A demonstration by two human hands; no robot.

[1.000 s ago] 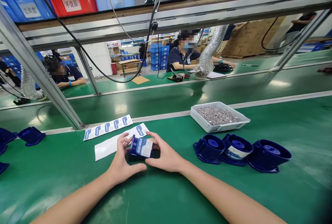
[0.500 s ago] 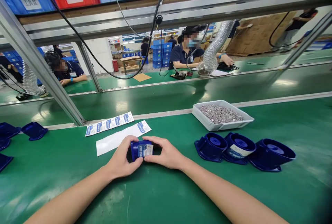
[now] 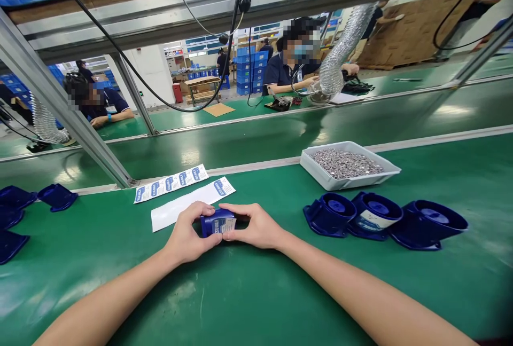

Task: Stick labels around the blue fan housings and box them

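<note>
Dark-blue plastic cylindrical housing (image 3: 209, 225) bearing a blue-and-white label (image 3: 225, 225), grasped between thumb and fingers by the worker's left hand (image 3: 187, 235) at one end and right hand (image 3: 259, 228) at the other, over the green worktop (image 3: 240, 292). Just beyond: a long white paper strip (image 3: 176, 213) and a printed label sheet (image 3: 171, 183). At right: three dark-blue round housings (image 3: 378, 207) near a shallow white tray (image 3: 352, 182) of small metal pieces (image 3: 347, 163).

Housing (image 3: 216, 223) held between left hand (image 3: 190, 235) and right hand (image 3: 256, 227), before two label sheets (image 3: 176, 211)
On the right, three housings (image 3: 368, 220) are lined up, a tray (image 3: 352, 181) of small parts (image 3: 345, 163) placed behind; at far left, what seem to be four more housings (image 3: 56, 196) are grouped.
</note>
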